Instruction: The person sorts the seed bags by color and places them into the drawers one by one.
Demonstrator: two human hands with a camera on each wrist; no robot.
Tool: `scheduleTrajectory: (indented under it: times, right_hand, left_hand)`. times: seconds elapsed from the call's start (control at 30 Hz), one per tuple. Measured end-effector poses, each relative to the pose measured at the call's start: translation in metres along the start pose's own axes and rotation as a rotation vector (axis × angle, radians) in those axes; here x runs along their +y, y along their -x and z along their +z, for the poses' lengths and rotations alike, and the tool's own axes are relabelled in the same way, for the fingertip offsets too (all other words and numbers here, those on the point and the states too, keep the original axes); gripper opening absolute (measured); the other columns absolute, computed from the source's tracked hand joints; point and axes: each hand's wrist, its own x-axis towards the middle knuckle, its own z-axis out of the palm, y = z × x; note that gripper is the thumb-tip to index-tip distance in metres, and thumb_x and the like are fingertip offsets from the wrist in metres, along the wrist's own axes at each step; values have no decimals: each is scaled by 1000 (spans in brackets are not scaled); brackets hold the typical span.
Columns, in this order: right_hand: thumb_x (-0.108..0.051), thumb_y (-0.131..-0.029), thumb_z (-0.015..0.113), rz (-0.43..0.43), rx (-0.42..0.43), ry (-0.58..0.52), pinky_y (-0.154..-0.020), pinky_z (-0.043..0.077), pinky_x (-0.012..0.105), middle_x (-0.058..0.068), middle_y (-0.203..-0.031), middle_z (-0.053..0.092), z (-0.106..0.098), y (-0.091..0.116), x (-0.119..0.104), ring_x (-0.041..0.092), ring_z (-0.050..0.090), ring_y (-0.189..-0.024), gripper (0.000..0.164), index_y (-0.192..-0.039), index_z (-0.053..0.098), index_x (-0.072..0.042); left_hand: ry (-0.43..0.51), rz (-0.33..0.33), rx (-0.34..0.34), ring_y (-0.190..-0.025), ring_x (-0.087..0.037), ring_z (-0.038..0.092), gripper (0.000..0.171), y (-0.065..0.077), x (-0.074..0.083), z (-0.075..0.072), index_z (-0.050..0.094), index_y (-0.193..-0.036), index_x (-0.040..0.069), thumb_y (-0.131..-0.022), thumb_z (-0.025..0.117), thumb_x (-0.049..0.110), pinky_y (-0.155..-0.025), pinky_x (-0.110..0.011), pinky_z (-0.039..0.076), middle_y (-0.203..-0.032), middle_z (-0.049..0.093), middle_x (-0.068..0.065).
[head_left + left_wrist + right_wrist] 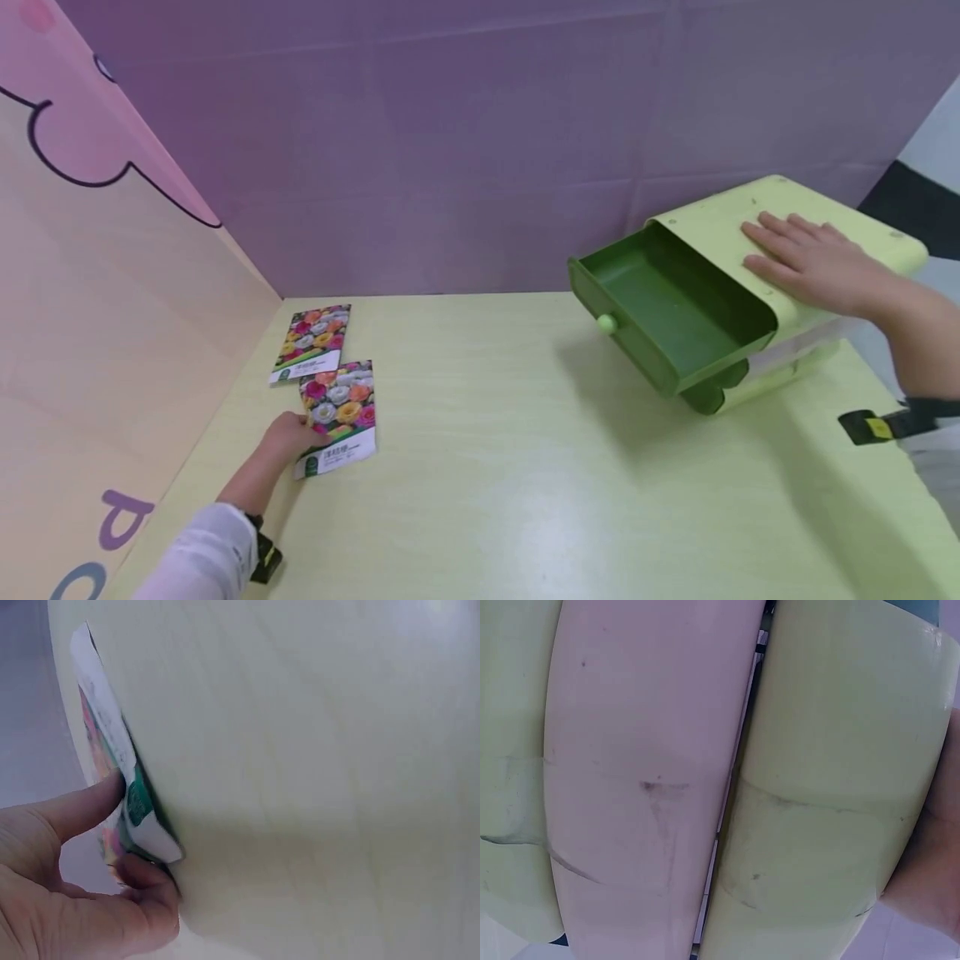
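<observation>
Two flower seed packets with printed blooms lie at the left of the table, the nearer packet (349, 403) slightly overlapping the farther packet (311, 340). My left hand (291, 437) pinches the nearer one by its left edge; in the left wrist view the thumb (94, 801) lies on its face and curled fingers are at its edge. My right hand (813, 258) rests flat, fingers spread, on top of the pale green drawer box (738, 200). Its upper green drawer (660, 308) is pulled out and holds nothing visible. The right wrist view shows the box's side (652, 780), the hand mostly hidden.
A purple cloth wall (450, 167) stands behind the table (480, 467), and a printed pale panel (112, 292) borders its left side. The drawer's round knob (607, 324) juts out toward the table's middle.
</observation>
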Motion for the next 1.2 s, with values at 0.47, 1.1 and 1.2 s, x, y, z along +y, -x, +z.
scheduleTrajectory:
  times: [0.47,1.1,1.2]
  right_hand:
    - [-34,-106,29,-9,40,-36,-115,-13,62,30,-158,3,-2,1,4,50,-6,-144,60,-154,11,-2]
    - [-39,-103,40,149,434,-400,-115,30,21,4,-158,28,-9,20,-51,18,34,-142,56,-154,24,-22]
    - [-35,-101,48,90,448,-557,-92,31,-5,-15,-149,42,-4,22,-72,-14,41,-125,53,-151,34,-22]
  left_hand:
    - [68,17,-16,-89,-31,51,63,-2,-4,3,46,-120,-19,-86,72,26,-81,-41,49,-106,56,-28]
    - [851,214,-126,-78,-5,69,51,32,81,-15,45,-137,-2,-95,63,22,-71,-19,57,-86,69,11]
    - [868,236,-133,-78,-6,69,45,42,107,-12,49,-130,-3,-95,64,20,-70,-20,57,-87,70,8]
